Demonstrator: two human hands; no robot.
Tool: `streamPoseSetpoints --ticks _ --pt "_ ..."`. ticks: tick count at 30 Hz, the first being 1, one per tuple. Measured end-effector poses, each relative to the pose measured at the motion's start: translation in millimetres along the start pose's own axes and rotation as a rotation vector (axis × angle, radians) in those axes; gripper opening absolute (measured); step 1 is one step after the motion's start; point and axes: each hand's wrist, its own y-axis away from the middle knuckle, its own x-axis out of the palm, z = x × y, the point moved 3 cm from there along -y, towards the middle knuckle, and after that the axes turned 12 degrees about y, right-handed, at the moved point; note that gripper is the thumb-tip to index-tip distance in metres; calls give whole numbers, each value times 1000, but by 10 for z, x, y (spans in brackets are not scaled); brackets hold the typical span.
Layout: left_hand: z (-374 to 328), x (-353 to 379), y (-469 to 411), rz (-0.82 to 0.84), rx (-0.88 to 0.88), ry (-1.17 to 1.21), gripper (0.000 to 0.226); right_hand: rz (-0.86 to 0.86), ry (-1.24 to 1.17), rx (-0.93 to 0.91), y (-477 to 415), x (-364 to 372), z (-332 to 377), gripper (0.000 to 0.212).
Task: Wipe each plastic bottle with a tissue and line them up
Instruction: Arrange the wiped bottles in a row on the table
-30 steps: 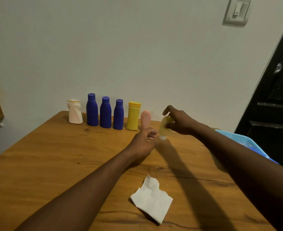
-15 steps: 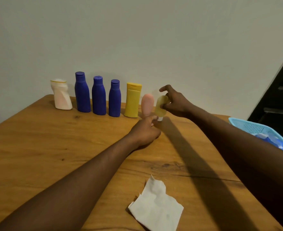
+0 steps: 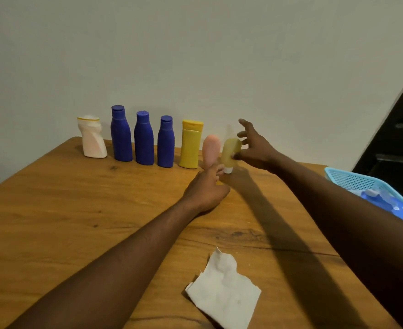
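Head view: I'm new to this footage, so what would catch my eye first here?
Three blue bottles stand out in the row lined up along the far edge of the table. At the row's right end both hands meet: the left hand holds the pink bottle by its foot, and the right hand, fingers spread, touches the small yellow bottle. A white tissue lies near the front.

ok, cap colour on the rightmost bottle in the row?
White cap, at the bottom of the yellowish bottle; head view.
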Motion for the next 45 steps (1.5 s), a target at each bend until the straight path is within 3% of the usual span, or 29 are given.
streamPoseSetpoints --ticks 3,6,8,11,14,19,22,26,30,34,39,45 --pt "-43 -83 118 -76 -9 166 58 -75 -20 1 193 -146 37 94" --pt "-62 -188 310 -152 -35 263 47 -130 -29 -10 520 -255 117 70" --pt "-96 -248 527 -172 -74 329 42 -74 -47 -20 819 -266 197 49" --pt "-159 -313 901 -162 -100 366 35 140 -49 -15 1283 -137 317 23" --pt "-279 -326 1306 -132 -91 309 31 330 15 -18 1733 2 477 28" --pt "-441 -279 1872 13 -61 125 28 454 153 -32 2232 90 715 51" --pt "-482 -262 2092 96 -19 5 30 372 206 -50 2424 149 804 54" --pt "-487 -230 2235 79 79 -81 25 159 197 -110 2644 223 908 23" --pt "-553 -158 2298 30 90 -65 16 21 87 -109 2827 213 921 20" --pt "-710 0 2326 -78 -13 180 14 -93 -176 46 2993 44 807 13" --pt "-1014 407 2341 -117 -95 419 13 -151 -652 186 3445 -267 594 23" --pt "-1308 1046 2630 28 -226 645 26 -231 -673 215 4144 -567 233 29"
